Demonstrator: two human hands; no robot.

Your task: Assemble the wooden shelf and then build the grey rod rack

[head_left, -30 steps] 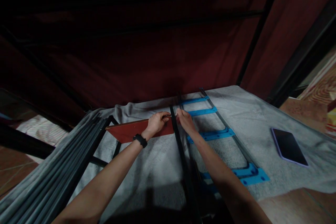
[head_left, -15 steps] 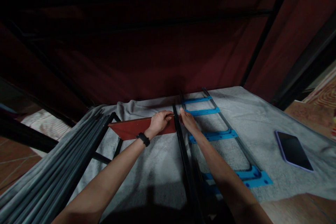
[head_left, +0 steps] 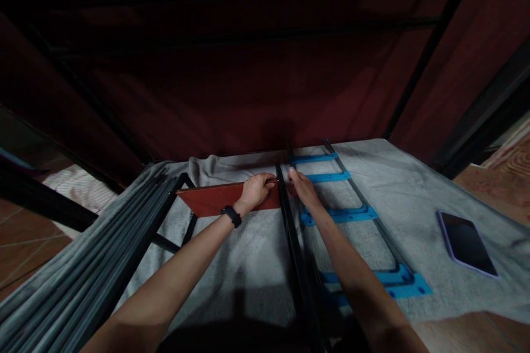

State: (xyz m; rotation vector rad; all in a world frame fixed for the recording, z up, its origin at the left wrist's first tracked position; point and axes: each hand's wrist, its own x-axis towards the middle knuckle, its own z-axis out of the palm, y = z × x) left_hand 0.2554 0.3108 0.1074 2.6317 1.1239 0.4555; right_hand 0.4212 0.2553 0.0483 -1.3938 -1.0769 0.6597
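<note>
A reddish-brown board [head_left: 211,201] stands on edge between two black metal bars. Its top right edge is in the closed grip of my left hand [head_left: 255,190], which wears a black band at the wrist. Across the black metal bar [head_left: 292,237] from it, my right hand [head_left: 302,186] is closed with thumb and fingers together, close against the bar's outer side. Whatever those fingers pinch is too small and dark to name.
Several grey tubes [head_left: 103,237] lie bundled at the left. A frame with blue crosspieces [head_left: 351,215] rests on the grey blanket [head_left: 232,265] at right, with a phone [head_left: 467,242] farther right. Dark red panels [head_left: 265,94] rise behind.
The whole view has shifted slightly, so everything sits a little farther right. Both hands stay at the same joint; the right fingers have turned slightly beside the bar.
</note>
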